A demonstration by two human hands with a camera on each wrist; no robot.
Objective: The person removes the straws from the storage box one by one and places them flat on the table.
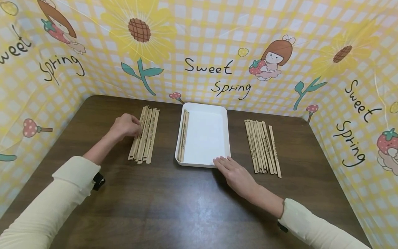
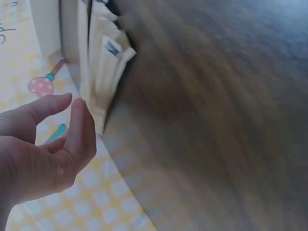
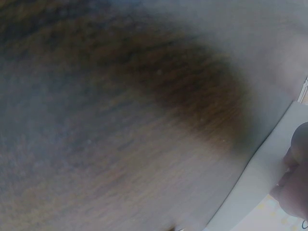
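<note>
My left hand point(image 1: 126, 125) is over the left group of thin sticks in brown printed paper wrappers point(image 1: 149, 138), at its left side. In the left wrist view the thumb and bent fingers of the left hand point(image 2: 53, 149) come close together with a small gap, and no stick shows between them. Fingers of my right hand point(image 1: 234, 174) lie extended on the near right corner of a white rectangular tray point(image 1: 228, 138). Along the tray's left wall lie a few wrapped sticks point(image 1: 184, 136). The right wrist view shows part of the right hand point(image 3: 296, 178) against the tray wall point(image 3: 260, 168).
Another group of wrapped sticks point(image 1: 259, 147) lies right of the tray, with one stick point(image 1: 275, 152) slightly apart at its right. All stand on a dark brown wooden table point(image 1: 155, 207). A yellow checked cloth point(image 1: 211, 41) with printed drawings rises behind and at both sides.
</note>
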